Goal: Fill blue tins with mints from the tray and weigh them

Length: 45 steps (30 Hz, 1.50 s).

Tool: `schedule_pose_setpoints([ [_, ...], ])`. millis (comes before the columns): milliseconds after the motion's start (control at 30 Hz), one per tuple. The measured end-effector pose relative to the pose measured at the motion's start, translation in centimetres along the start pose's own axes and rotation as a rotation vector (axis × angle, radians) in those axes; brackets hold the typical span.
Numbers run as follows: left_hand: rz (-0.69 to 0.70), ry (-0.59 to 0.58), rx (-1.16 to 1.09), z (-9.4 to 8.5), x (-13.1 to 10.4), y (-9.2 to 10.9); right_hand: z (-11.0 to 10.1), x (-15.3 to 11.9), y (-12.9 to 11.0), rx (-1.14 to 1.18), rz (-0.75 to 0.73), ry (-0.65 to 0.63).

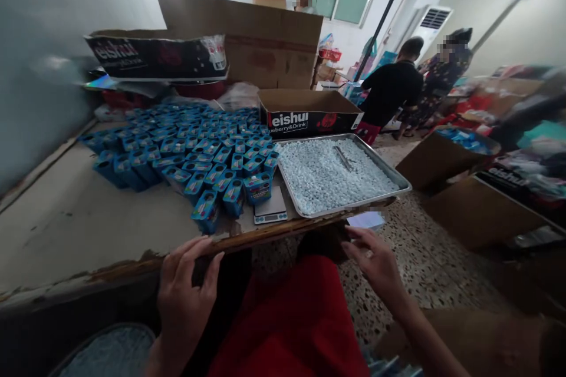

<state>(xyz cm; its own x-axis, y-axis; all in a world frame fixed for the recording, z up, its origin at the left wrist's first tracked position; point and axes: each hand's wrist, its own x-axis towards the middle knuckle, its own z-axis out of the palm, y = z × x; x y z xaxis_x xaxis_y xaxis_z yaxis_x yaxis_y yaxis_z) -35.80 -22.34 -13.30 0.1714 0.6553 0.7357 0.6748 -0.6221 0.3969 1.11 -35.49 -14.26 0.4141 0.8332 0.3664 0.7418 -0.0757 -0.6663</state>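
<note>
My left hand [188,288] rests by the table's front edge with its fingers apart and nothing in them. My right hand [375,259] hangs in the air below the tray, fingers spread and no object between them. On the table [132,230], many blue containers [206,209] stand close together. One container [259,188] sits on a small digital scale [270,207]. To the right, a metal tray [305,212] holds pale blue pellets [322,174], with metal tweezers or a similar tool [342,158] lying on them.
Behind the tray is an open black carton [309,121]; another carton [154,56] stands at the back left. Below the table at left is a container of pellets [110,353]. Open boxes [481,206] stand on the floor at right. Several people [391,88] are farther back.
</note>
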Motion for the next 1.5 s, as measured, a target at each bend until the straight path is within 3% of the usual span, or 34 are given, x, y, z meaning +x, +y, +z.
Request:
schedule_pose_setpoints([
  [167, 0.076, -0.081, 0.105, 4.1, 7.0, -0.6, 2.6, 7.8, -1.6, 0.063, -0.105, -0.024],
  [300, 0.046, -0.238, 0.193, 7.2, 11.7, -1.0, 6.0, 13.6, -5.5, 0.213, -0.218, -0.121],
  [433, 0.016, -0.298, 0.297, 9.0, 11.9, -1.4, 10.3, 19.2, -10.1, 0.246, -0.457, -0.248],
  [567, 0.000, -0.293, 0.353, 9.7, 10.6, -2.1, 14.1, 22.9, -12.2, 0.106, -0.657, -0.337],
  [767, -0.103, -0.318, 0.361, 9.5, 11.0, -2.7, 15.5, 23.8, -11.8, 0.022, -0.674, -0.435],
  [1067, -0.012, -0.262, 0.169, 8.6, 12.6, -1.8, 15.3, 23.8, -12.2, 0.038, -0.572, -0.391],
  [1233, 0.027, -0.314, 0.082, 9.6, 13.5, -1.1, 13.8, 24.3, -10.6, 0.207, -0.480, -0.449],
  [1400, -0.005, -0.195, 0.027, 10.0, 11.4, -0.6, 11.2, 24.2, -8.4, 0.277, -0.390, -0.370],
  [1500, -0.078, -0.176, -0.049, 11.4, 10.5, -1.1, 11.2, 24.0, -8.1, 0.292, -0.427, -0.442],
])
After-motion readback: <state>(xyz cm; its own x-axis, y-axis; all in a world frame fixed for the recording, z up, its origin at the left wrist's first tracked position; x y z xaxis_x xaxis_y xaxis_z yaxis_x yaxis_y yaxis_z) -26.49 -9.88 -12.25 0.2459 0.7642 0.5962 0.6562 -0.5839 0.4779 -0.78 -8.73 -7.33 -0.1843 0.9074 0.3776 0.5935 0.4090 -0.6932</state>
